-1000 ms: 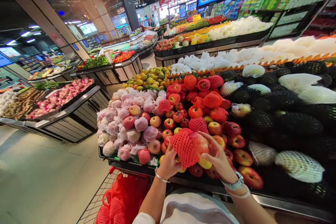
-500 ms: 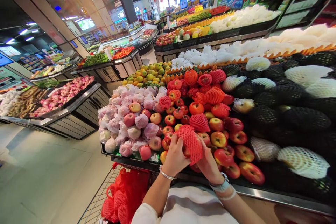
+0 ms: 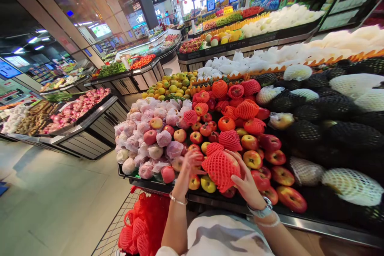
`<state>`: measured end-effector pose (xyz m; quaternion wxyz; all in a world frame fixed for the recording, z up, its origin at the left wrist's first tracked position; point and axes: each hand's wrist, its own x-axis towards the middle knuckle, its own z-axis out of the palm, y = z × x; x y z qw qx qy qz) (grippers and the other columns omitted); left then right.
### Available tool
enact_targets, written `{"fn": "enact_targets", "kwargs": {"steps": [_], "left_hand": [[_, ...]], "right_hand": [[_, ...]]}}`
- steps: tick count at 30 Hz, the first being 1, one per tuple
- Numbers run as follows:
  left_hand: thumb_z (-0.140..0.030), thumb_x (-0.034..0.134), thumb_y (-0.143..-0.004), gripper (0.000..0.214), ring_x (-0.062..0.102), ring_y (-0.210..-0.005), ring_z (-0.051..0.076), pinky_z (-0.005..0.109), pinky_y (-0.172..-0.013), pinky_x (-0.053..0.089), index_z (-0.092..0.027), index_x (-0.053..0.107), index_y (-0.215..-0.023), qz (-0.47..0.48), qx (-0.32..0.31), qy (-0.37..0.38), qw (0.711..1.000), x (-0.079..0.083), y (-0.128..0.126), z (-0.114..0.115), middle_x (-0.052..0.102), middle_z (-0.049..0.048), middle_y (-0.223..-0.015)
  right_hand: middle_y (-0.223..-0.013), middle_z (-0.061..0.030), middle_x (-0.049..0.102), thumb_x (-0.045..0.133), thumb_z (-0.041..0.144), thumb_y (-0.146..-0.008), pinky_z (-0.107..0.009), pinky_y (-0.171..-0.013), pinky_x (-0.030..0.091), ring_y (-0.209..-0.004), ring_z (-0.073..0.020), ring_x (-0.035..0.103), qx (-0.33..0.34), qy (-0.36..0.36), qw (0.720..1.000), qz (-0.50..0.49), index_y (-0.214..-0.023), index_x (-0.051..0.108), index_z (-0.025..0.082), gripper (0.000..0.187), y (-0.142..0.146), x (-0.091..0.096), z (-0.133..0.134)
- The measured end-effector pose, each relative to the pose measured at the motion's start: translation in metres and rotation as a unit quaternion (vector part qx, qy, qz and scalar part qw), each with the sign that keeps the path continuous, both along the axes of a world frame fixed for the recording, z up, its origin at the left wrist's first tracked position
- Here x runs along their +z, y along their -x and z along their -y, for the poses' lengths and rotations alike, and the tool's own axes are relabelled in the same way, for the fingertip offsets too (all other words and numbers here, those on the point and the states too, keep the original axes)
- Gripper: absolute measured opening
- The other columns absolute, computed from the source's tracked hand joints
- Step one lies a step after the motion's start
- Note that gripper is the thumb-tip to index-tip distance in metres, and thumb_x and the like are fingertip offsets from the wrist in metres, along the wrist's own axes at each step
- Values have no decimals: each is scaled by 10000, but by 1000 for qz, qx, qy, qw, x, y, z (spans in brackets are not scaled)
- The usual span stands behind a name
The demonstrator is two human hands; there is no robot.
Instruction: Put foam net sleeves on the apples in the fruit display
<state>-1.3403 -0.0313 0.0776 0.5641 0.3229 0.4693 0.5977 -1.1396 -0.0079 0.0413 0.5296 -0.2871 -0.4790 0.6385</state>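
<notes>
My right hand [image 3: 244, 178] grips an apple in a red foam net [image 3: 221, 169] from its right side, above the front of the display. Just left of it, my left hand [image 3: 188, 170] is apart from the fruit, its fingers stretched out and holding nothing. Bare red and yellow apples [image 3: 252, 159] lie around and behind my hands. Farther back sit several apples in red nets [image 3: 246, 109]. Left of my left hand are pale pink fruits in thin plastic wrap [image 3: 141, 128], some of them unwrapped.
A wire cart [image 3: 111, 224] with a heap of red foam nets [image 3: 144, 224] stands below the left front edge. Netted dark and white fruit [image 3: 352, 184] fills the right side. Left across the aisle is a stand of onions [image 3: 78, 110]. A metal rim [image 3: 318, 230] borders the display.
My left hand has let go of the netted apple and moved left, its fingers spreading. The net now covers more of the apple, which stays in my right hand.
</notes>
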Motion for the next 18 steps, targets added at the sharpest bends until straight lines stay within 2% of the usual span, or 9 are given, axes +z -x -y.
{"fn": "enact_targets", "kwargs": {"steps": [1, 3, 6, 10, 12, 15, 18], "left_hand": [[-703, 712, -647, 703, 688, -968, 300, 419, -680, 609, -226, 678, -1162, 36, -67, 31, 997, -7, -5, -1, 711, 118, -1094], [-720, 686, -668, 680, 695, -992, 340, 504, -726, 605, -204, 711, -1111, 84, -154, 71, 982, -19, -17, 1, 732, 133, -1034], [-691, 682, -689, 603, 715, -969, 360, 562, -817, 568, -170, 751, -984, 118, -168, 88, 975, -30, -36, 11, 751, 114, -884], [-823, 530, -694, 807, 727, -920, 359, 571, -779, 543, -142, 717, -1085, 175, -239, 73, 952, -26, -51, 22, 749, 121, -925], [-904, 472, -643, 929, 737, -820, 328, 535, -733, 559, -143, 700, -1124, 193, -238, 78, 949, -23, -54, 22, 752, 130, -936], [-906, 578, -544, 954, 725, -734, 275, 448, -734, 582, -159, 699, -1124, 219, -204, 95, 950, -24, -55, 22, 757, 123, -915], [-829, 691, -527, 896, 719, -854, 305, 491, -865, 554, -176, 688, -1140, 244, -194, 83, 947, -29, -57, 25, 745, 132, -1019]], "right_hand": [[-1472, -79, 500, 724, 549, -769, -476, -1157, 362, -1370, -311, 459, 21, -20, 999, 13, -1378, 489, 300, 699, -2, 2, -1], [-1437, -90, 533, 738, 576, -749, -473, -1129, 393, -1325, -321, 504, 77, -63, 994, 51, -1376, 499, 295, 727, -8, 9, -4], [-1432, -103, 536, 739, 595, -745, -478, -1137, 372, -1316, -329, 509, 161, -126, 970, 132, -1378, 518, 274, 743, -19, 23, -12], [-1472, -100, 510, 602, 661, -827, -471, -1144, 358, -1344, -313, 492, 240, -181, 939, 168, -1443, 462, 283, 736, -30, 37, -24], [-1474, -97, 513, 517, 676, -871, -457, -1134, 372, -1336, -306, 504, 244, -214, 929, 176, -1460, 447, 282, 712, -30, 40, -29], [-1428, -89, 565, 419, 604, -951, -446, -1101, 408, -1291, -295, 549, 192, -264, 924, 201, -1429, 498, 269, 589, -23, 38, -33], [-1275, -78, 684, 348, 505, -998, -424, -1002, 488, -1154, -273, 649, 124, -282, 923, 230, -1316, 620, 262, 484, -13, 36, -35]]}}
